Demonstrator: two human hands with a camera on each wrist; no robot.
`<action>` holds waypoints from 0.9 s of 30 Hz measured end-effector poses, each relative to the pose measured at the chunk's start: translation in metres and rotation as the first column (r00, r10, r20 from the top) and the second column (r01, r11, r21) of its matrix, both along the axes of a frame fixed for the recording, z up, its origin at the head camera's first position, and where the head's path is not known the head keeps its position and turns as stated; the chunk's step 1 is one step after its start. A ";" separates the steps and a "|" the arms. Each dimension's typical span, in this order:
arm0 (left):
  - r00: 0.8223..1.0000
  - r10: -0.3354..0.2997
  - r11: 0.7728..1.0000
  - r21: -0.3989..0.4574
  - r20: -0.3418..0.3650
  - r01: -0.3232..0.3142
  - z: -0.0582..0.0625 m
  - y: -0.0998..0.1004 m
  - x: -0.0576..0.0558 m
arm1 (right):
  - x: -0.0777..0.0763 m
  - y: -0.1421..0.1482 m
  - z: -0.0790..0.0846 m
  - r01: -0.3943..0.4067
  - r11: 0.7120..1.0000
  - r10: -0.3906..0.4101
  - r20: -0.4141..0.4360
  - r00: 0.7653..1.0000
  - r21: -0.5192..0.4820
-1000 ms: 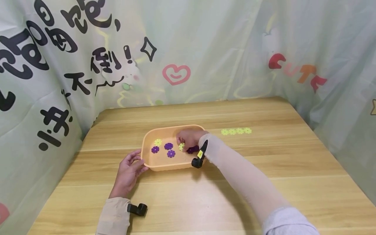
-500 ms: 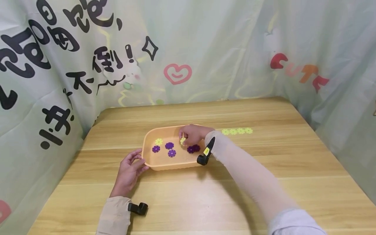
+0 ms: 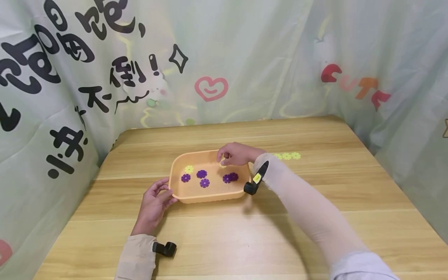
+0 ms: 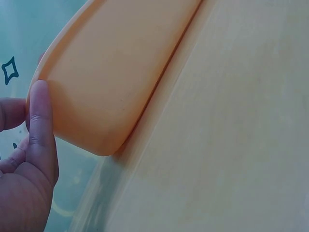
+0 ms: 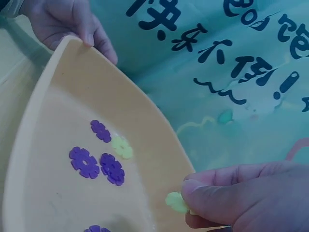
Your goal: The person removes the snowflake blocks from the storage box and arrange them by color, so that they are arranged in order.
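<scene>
My left hand grips the left end of an orange plastic tray, thumb on one side of its wall and fingers on the other in the left wrist view. Between right thumb and fingers, my right hand pinches a yellow flower-shaped disc above the tray's back right part. Inside the tray lie another yellow flower disc on the left, several purple flower discs near the middle, and overlapping purple discs on the right.
Right of the tray, a straight row of yellow flower discs lies on the wooden table, its left end hidden behind my right wrist. A printed curtain hangs round the back and sides.
My right hand has risen from the tray floor and moved right and back, carrying the yellow flower disc. That uncovers the purple discs on the right. The left hand keeps its place.
</scene>
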State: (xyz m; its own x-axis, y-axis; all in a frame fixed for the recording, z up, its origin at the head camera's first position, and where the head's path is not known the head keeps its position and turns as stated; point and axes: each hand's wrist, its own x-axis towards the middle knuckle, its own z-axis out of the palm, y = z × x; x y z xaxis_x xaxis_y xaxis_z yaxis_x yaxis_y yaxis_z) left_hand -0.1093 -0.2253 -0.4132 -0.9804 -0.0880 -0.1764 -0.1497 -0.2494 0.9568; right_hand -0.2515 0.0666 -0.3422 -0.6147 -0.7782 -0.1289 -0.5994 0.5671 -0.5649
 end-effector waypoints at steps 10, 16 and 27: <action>1.000 -0.001 1.000 -0.001 -0.005 0.001 0.003 0.002 -0.001 | 0.000 0.031 -0.002 0.088 0.981 -0.088 0.009 0.996 -0.176; 1.000 -0.002 1.000 0.003 -0.004 0.002 0.002 0.004 -0.002 | 0.005 0.051 -0.008 0.197 0.939 -0.194 0.037 0.980 -0.282; 1.000 -0.002 1.000 -0.003 0.025 0.002 0.003 0.003 0.000 | 0.015 0.075 -0.020 0.321 0.851 -0.293 0.133 0.947 -0.415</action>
